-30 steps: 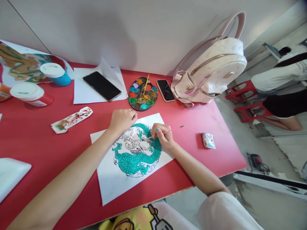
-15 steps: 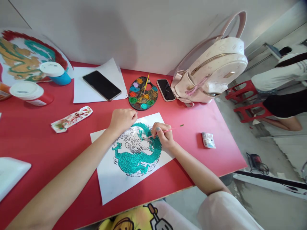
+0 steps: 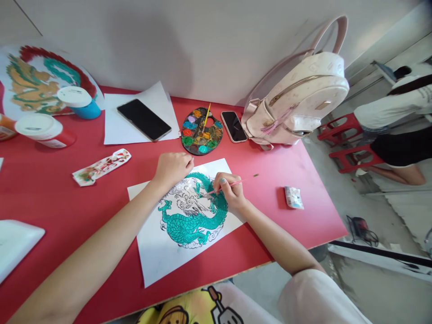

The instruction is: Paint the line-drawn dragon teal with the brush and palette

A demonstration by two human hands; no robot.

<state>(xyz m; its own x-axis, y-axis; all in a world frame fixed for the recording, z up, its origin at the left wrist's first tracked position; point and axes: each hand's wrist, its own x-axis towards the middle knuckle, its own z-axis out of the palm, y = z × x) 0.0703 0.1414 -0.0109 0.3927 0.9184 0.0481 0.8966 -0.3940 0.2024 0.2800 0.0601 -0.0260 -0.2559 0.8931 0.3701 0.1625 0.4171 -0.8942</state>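
A white sheet of paper (image 3: 151, 265) lies at an angle on the red table, printed with a coiled dragon (image 3: 189, 225) whose body is largely painted teal. The head and middle are bare black outline. My right hand (image 3: 231, 191) pinches a thin pink paintbrush (image 3: 238, 182), its tip down at the teal claw near the centre. At the sheet's upper left edge my left hand (image 3: 173, 170) rests with its fingers curled in, nothing visible in them. Just beyond the sheet is a dark paint palette (image 3: 202, 141) with several colours and a yellow brush (image 3: 207, 118) across it.
Behind stand a cream backpack (image 3: 297, 99), a smaller phone (image 3: 233, 126) and a large phone (image 3: 144, 119) on white paper. Paint bottles (image 3: 43, 128), a stained paper strip (image 3: 101, 167) and a white block (image 3: 16, 247) are left; a small packet (image 3: 294, 198) lies right. People sit on red stools (image 3: 354, 161).
Almost nothing differs: my right hand and the paintbrush stay at the same spot, and my left hand keeps its place. The view has shifted very slightly.
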